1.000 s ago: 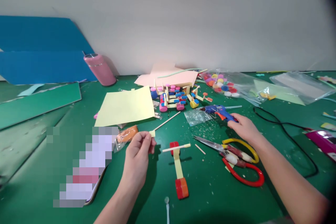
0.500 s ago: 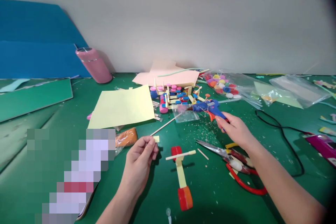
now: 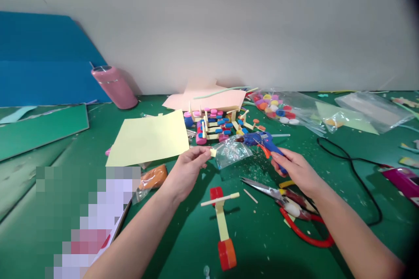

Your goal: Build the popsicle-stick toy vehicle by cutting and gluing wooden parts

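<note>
L hand (image 3: 188,170) is raised over the green table (image 3: 268,244), thumb & forefinger pinched on a small yellow chip (image 3: 213,152), held just beside a clear baggie (image 3: 233,151). R hand (image 3: 294,168) is wrapped round the grip of a blue glue gun (image 3: 262,141), nozzle aimed left toward the chip, w/ a short gap between tip & chip. Gun's black cord (image 3: 356,161) loops off to the right across the table.

Below the hands, flat on the table: a stick toy (image 3: 222,218) w/ red caps at both ends & a crossbar stick near the top. Just right of it, scissors (image 3: 288,202) w/ red & yellow handles, blades pointing left, right under the R wrist. A loose short stick (image 3: 250,195) lies between toy & blades.

Behind the L hand: a yellow sheet (image 3: 149,139), an orange packet (image 3: 153,176) near the forearm. Further back, a heap of finished cap-and-stick pieces (image 3: 216,124) on pink paper (image 3: 209,98), a bag of coloured caps (image 3: 278,107) to its right. Pink tumbler (image 3: 114,87) leans by the wall, blue board (image 3: 42,61) behind it. Lower-left corner is blurred out, can't tell what's there.
</note>
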Demonstrator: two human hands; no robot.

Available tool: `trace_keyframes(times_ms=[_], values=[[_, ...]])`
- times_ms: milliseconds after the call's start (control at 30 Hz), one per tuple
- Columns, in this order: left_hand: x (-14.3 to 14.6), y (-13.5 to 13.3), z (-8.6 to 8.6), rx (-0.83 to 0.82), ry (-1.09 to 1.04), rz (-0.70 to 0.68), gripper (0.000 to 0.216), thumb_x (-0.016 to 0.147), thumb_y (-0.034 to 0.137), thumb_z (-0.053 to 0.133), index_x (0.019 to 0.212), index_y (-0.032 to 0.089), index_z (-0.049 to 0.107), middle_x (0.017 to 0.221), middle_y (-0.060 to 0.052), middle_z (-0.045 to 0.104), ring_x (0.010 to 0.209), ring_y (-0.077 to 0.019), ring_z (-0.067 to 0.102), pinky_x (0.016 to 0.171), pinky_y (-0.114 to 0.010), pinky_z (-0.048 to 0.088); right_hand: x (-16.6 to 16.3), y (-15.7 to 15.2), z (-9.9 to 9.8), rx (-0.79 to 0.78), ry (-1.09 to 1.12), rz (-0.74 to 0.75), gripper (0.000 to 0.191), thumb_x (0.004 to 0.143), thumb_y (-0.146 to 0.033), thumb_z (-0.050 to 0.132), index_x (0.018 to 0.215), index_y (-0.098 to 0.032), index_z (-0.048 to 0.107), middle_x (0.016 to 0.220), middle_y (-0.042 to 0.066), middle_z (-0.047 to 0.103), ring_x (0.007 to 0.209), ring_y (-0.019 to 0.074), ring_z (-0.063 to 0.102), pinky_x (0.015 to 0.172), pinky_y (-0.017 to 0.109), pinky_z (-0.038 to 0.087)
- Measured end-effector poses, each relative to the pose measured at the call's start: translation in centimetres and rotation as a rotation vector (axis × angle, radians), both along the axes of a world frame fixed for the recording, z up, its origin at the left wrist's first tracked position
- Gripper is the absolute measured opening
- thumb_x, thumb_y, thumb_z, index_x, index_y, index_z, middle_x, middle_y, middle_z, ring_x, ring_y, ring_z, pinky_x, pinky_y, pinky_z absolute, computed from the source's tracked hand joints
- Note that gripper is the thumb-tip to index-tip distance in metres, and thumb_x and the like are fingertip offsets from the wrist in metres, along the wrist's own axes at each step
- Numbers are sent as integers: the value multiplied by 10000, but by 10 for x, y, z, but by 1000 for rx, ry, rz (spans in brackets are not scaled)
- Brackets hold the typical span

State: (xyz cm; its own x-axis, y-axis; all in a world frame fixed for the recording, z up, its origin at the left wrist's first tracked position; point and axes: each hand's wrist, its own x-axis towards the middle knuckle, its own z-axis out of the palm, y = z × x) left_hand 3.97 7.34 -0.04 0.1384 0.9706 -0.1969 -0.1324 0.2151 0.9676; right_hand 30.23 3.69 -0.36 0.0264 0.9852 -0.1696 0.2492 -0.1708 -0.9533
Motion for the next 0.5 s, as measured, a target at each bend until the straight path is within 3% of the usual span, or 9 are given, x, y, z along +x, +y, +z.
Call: trace_keyframes(times_ms=[100, 267, 500], values=[[15, 11, -4, 18, 27, -75, 130, 672, 278, 650, 696, 150, 647, 644, -4, 587, 635, -121, 511, 590, -237, 375, 5, -3, 3, -13, 39, -21, 287, 784, -443, 565, 703, -171, 523, 574, -45, 450, 494, 85, 393, 443, 206, 289], [33, 20, -6, 96, 143, -136, 135, 694, 286, 628, 688, 153, 650, 601, 31, 556, 574, -91, 456, 555, -216, 340, 14, -5, 3, -35, 141, -120, 281, 747, -429, 615, 719, -156, 555, 566, -37, 468, 481, 76, 392, 423, 192, 290], [56, 34, -12, 162, 315, -227, 157, 700, 280, 574, 627, 149, 618, 553, 31, 544, 533, -104, 459, 536, -235, 347, 40, -9, 14, 39, 277, -392, 301, 696, -437, 654, 798, -173, 552, 565, -48, 477, 468, 57, 388, 392, 151, 302]])
